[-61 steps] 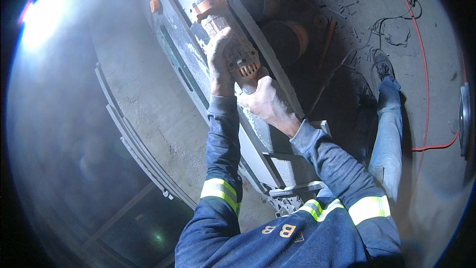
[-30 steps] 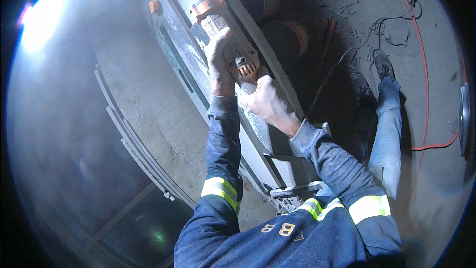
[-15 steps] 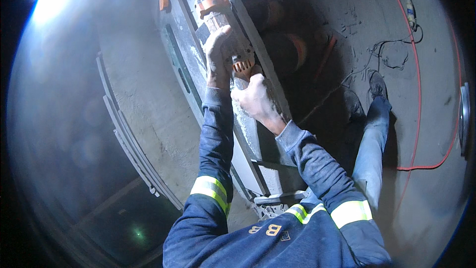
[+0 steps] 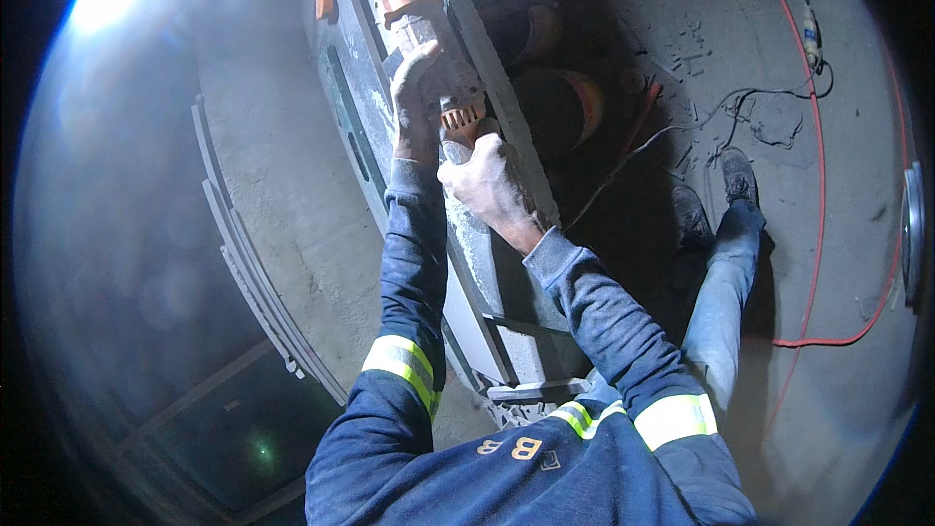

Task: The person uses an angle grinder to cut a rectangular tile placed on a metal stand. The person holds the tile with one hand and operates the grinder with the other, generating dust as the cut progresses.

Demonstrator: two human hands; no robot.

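A dusty angle grinder (image 4: 409, 2) with orange parts lies in both my hands, its head pointing away from me. My left hand (image 4: 414, 88) wraps round the grinder's body from the left side. My right hand (image 4: 492, 185) is closed around the rear handle, just behind the orange vented section. Under the tool runs a long grey frame (image 4: 477, 326) with dusty bars and a pale slab-like edge (image 4: 508, 107) along its right side. Where the disc sits against the work, the tool head and shadow mostly hide it.
A green slotted strip (image 4: 353, 127) and a small orange block (image 4: 325, 7) lie left of the grinder. Farther left are long thin strips (image 4: 248, 253). Dark round containers (image 4: 550, 102) stand right. A red hose (image 4: 823, 156), black cable (image 4: 769, 91) and scattered debris lie on the floor by my feet.
My hands and the grinder have shifted slightly left, and the tool has turned a little. The disc at its upper right shows less now. Both hands keep their grip.
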